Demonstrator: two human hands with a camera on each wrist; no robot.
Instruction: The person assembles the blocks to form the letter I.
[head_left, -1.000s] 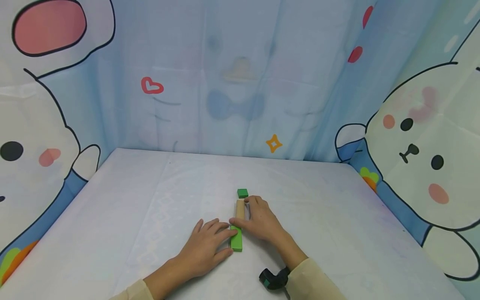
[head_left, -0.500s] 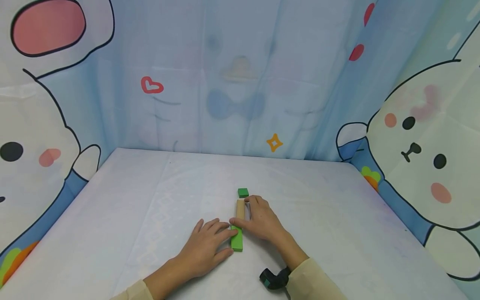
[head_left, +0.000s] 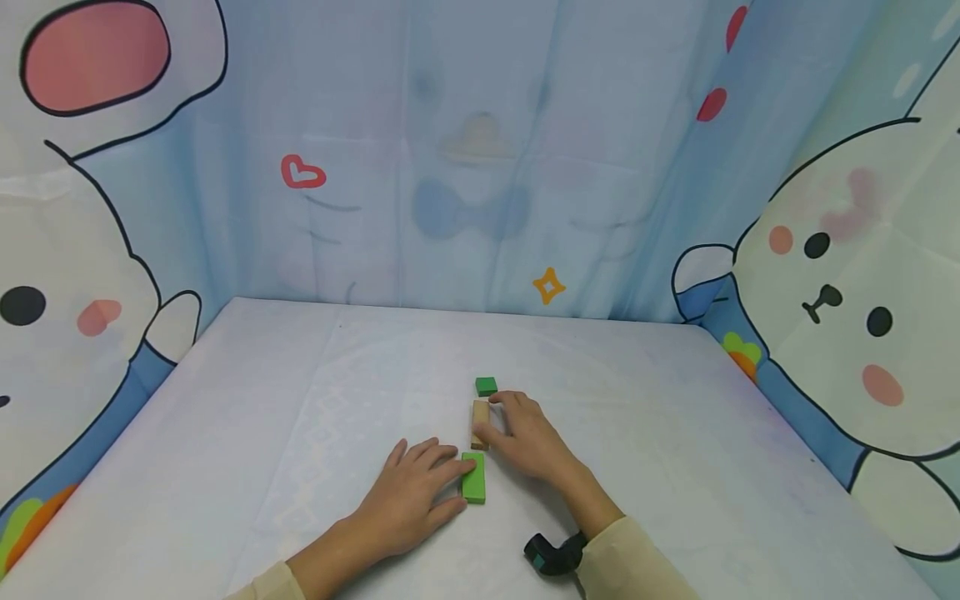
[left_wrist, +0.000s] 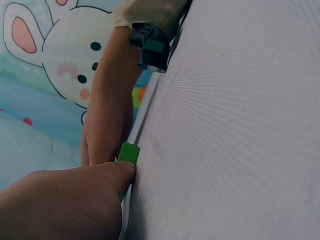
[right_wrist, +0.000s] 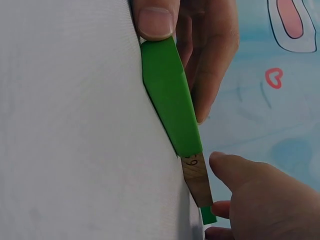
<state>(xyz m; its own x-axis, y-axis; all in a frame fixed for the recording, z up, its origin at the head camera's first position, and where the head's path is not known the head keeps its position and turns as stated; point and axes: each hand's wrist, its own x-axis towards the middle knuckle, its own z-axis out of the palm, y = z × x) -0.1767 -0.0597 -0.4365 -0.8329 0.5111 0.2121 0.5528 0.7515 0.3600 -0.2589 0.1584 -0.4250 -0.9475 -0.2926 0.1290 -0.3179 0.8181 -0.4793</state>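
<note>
My left hand (head_left: pixel 408 500) holds a bright green rectangular block (head_left: pixel 475 483) that lies flat on the white table. Its thumb is at the block's near end, and its index finger reaches over the far part. Beyond lies a wooden block (head_left: pixel 480 417), whose end bears a dark mark in the right wrist view. Around this block's right side is my right hand (head_left: pixel 528 437), index fingertip near the far end. In the right wrist view its thumb (right_wrist: pixel 225 167) stands slightly off the wood. A small darker green block (head_left: pixel 486 386) lies farthest away, roughly in line.
The white-covered table (head_left: pixel 337 375) extends to both sides of the blocks. A blue curtain (head_left: pixel 360 225) printed with cartoon rabbits stands at its back and sides. A black wrist camera (head_left: pixel 553 556) sits under the right forearm.
My right thumb has shifted back from the wooden block's near end to its right edge, uncovering that end and a gap before the bright green block. My left hand has stayed put.
</note>
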